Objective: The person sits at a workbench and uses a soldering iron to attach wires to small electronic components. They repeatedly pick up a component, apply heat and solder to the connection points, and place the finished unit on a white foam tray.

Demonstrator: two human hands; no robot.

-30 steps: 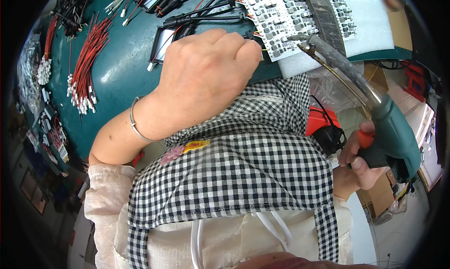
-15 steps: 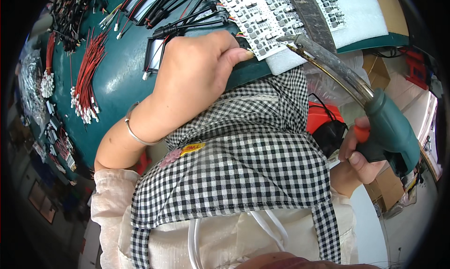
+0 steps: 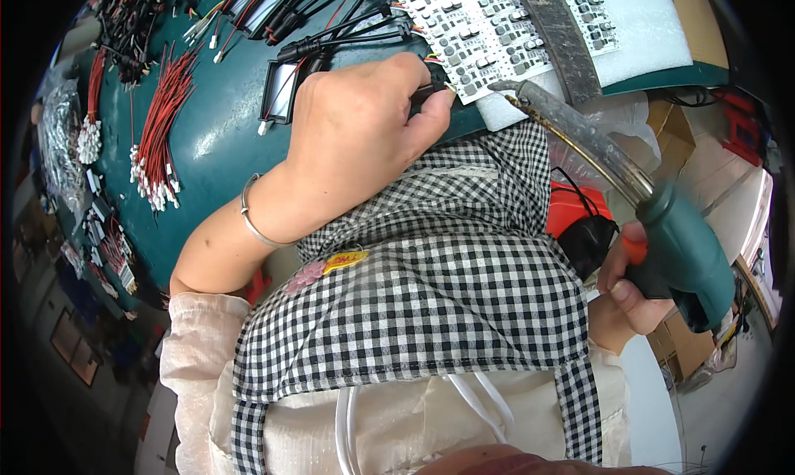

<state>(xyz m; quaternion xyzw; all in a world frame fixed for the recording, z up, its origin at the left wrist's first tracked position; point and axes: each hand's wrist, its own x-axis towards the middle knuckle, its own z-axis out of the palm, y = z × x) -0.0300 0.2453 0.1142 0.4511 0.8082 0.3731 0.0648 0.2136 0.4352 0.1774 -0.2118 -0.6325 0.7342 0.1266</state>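
Observation:
My right hand [image 3: 633, 289] is wrapped round the handle of a green soldering gun [image 3: 683, 243] with an orange trigger. The gun's long metal nozzle and thin brass-coloured tube slant up to the left, and the tip is at the near corner of a white circuit board panel [image 3: 464, 40]. At that same corner my left hand [image 3: 356, 119] pinches a black cable [image 3: 421, 98], mostly hidden by the fingers; the wire ends at the board edge are too small to make out. Small electronic parts cover the panel in rows.
A dark metal bar [image 3: 559, 36] lies across the panel, which rests on white foam [image 3: 642, 28]. Black cables [image 3: 348, 36] and framed modules [image 3: 281, 94] lie beyond my left hand. Bundles of red wires [image 3: 166, 127] with white plugs are on the green table [image 3: 224, 127].
The gun's nozzle has shifted slightly down, its tip staying at the board corner. My left thumb has moved a little, showing more of the black cable. The whole view has shifted slightly.

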